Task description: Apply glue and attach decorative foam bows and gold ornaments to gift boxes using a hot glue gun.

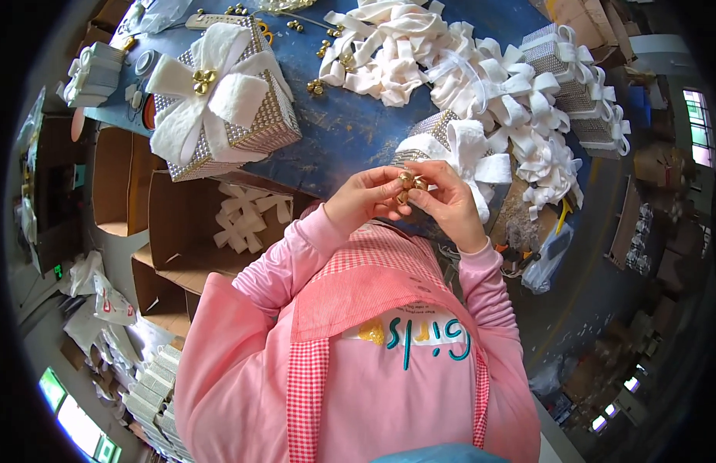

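Close to my body, both hands meet over the table's near edge around a small cluster of gold jingle bells [408,182]. The fingers of my left hand [361,199] pinch the cluster from one side. My right hand [453,202] grips it from the other. Just beyond my right hand lies a silver studded box with a white fabric bow [470,147], partly hidden by the hands. At the left stands a larger studded gift box [267,127], topped by a white bow [242,99] with gold bells [204,80] at its centre.
White fabric bows [396,65] are heaped across the blue table [335,139]. Loose gold bells [316,87] lie beside them. More bow-tied boxes [554,62] line the right side. An open cardboard box [169,212] with white fabric pieces [246,220] sits below the table's left edge.
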